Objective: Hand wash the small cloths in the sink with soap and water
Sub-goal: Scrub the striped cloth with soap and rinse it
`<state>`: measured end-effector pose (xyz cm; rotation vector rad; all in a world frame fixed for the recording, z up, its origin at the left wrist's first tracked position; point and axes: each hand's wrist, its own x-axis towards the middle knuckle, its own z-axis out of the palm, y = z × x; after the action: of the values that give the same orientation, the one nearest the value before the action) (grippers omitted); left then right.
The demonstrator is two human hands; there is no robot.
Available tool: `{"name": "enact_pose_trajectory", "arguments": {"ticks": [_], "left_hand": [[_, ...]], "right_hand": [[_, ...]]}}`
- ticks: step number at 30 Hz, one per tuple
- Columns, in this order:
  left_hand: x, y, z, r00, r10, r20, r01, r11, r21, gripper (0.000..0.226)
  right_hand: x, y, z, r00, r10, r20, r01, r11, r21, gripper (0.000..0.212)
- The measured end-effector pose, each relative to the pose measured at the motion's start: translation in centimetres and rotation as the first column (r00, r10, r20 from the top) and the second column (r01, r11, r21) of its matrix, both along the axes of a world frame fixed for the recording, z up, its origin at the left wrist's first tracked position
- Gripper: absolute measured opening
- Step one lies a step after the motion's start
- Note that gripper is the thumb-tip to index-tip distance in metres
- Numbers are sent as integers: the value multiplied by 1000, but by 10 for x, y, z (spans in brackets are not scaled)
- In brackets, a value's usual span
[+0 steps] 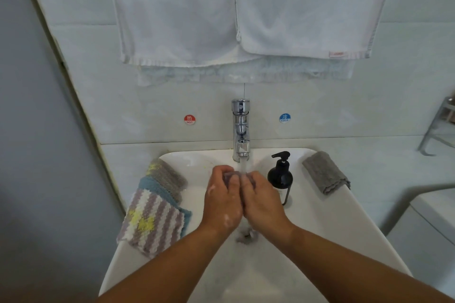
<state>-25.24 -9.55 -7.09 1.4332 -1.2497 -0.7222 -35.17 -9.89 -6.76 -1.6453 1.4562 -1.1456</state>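
Over the white sink (320, 233), my left hand (221, 202) and my right hand (262, 202) press together around a small purple cloth (232, 175), mostly hidden between the palms. Water runs from the chrome faucet (240, 128) onto the cloth and fingers. Traces of soap foam cling to my left hand. On the sink's left rim lies a stack of cloths: a purple-and-white striped one (152, 226) on top, a blue one (157, 186) and a grey striped one (166, 173) beneath. A grey cloth (325, 172) rests on the right rim.
A black pump soap bottle (280, 176) stands on the sink just right of my right hand. Two white towels (246, 12) hang on the wall above the faucet. Hot and cold stickers flank the faucet. A metal rack (438, 128) sits at far right.
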Motion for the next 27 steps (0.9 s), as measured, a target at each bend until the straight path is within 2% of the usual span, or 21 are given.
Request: {"name": "enact_pose_trajectory", "arguments": {"ticks": [3,6,8,12,16,20,21,22,24,25,27], "left_hand": [[7,-3,-4,998,42,43,-43,999,15,14],[-5,7,-9,997,-78,5,78,995,56,22],[-10,10,-8,995,-94,-27,95,994,55,22],[0,3,-6,999,19,37,-19,1000,-17,24],[-3,6,-6,996,25,85,-30,998,60,25],[-3,8,-6,992,46,118,-58,994,95,32],[-2,7,-6,982,45,185,-65,992,106,30],[-2,5,-5,942,27,333,-72,990,122,26],[-3,3,0,793,22,609,-107,989,105,17],[-3,3,2,735,24,678,-107,991,82,17],[-2,4,6,684,-19,729,-82,991,103,20]], "right_hand": [[4,9,-1,997,75,-37,-77,996,-49,12],[-1,-2,8,995,31,96,-24,997,-74,11],[-4,-7,8,993,-17,117,22,999,-38,13],[2,2,-1,999,29,39,-27,999,-47,20],[7,4,-2,993,56,103,-52,998,-42,12],[6,-1,-6,997,21,73,-21,1000,9,24],[7,-2,-6,998,5,66,-7,1000,22,27],[7,-3,-7,998,-3,58,1,999,33,29],[9,-6,-8,1000,-9,30,8,999,42,36],[9,-7,-7,1000,-11,16,11,999,41,39],[9,-8,-8,1000,-13,1,13,999,40,42]]}}
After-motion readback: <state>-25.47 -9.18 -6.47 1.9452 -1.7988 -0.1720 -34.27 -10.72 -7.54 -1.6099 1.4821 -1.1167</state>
